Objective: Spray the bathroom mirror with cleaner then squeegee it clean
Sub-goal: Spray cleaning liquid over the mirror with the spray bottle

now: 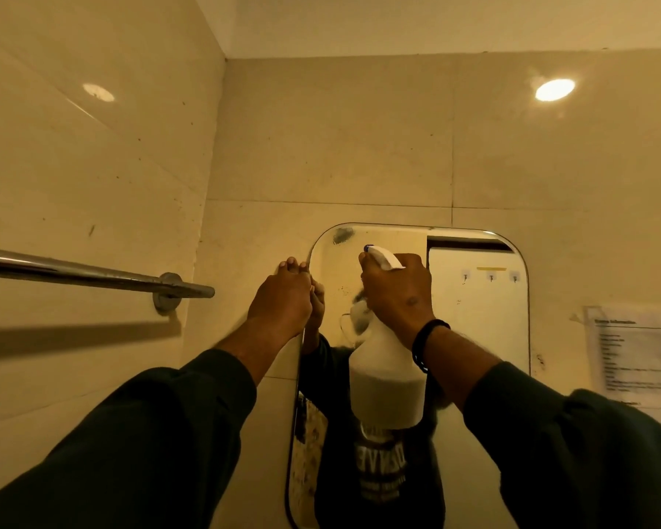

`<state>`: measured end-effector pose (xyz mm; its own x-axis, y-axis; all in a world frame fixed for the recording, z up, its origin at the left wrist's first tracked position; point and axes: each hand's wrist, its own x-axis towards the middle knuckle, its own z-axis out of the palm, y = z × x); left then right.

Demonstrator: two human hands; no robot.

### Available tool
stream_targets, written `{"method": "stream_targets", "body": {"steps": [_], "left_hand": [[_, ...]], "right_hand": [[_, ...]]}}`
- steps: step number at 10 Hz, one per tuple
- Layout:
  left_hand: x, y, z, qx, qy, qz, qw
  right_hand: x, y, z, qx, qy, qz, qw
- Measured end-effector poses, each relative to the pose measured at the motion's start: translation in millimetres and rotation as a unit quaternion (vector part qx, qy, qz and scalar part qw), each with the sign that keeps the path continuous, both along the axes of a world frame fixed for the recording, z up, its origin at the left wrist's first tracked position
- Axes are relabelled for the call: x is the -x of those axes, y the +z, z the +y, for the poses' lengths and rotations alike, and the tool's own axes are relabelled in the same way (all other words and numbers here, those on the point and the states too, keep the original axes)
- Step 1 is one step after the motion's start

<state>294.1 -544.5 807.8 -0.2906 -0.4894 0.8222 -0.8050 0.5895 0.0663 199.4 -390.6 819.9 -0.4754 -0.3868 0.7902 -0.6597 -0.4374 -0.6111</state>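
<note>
Head view, from near to far: two arms in dark sleeves reach up; the right hand (395,290) has its grip curled around the neck of a white plastic spray bottle (387,379), nozzle toward the glass. The left hand (281,297) rests with straight fingers on the beige tiled wall (321,147), at the left edge of the rounded rectangular wall mirror (474,299). The spraying step seems in hand; a dark smudge (343,234) sits near the top corner. Next, I think, spray evenly, then find a squeegee, which is not visible.
</note>
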Motion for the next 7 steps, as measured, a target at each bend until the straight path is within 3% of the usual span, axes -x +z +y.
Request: {"method": "stream_targets", "body": {"steps": [7], "left_hand": [[8.4, -4.8, -4.6, -0.013, 0.030, 0.001, 0.999]], "right_hand": [[45.1, 5.9, 15.3, -0.038, 0.005, -0.009, 0.999]]}}
